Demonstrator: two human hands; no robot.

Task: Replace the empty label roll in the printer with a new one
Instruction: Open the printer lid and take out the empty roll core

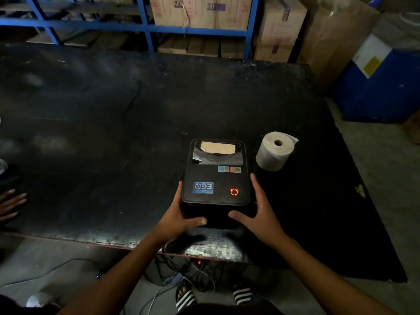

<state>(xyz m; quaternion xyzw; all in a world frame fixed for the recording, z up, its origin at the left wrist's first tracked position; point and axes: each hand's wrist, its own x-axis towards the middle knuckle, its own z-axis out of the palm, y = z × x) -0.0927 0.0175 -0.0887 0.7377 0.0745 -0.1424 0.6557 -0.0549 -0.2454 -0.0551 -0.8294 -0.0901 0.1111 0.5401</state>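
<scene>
— What's on that big dark worn table point(113, 133)?
— The black boxy plastic printer point(216, 178) sits between both hands, lid down. The white paper label roll point(273, 153) stands just beyond the right hand point(261, 212).
— And the grip?
— Fingers straight against its sides, left hand point(179, 214) too, likely steadying it for opening.

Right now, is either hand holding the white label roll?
No, the white label roll stands alone on the black table, right of the black printer.

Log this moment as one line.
printer: lid closed, red light on | left hand: against left side | right hand: against right side | new roll: on end on table, untouched
</scene>
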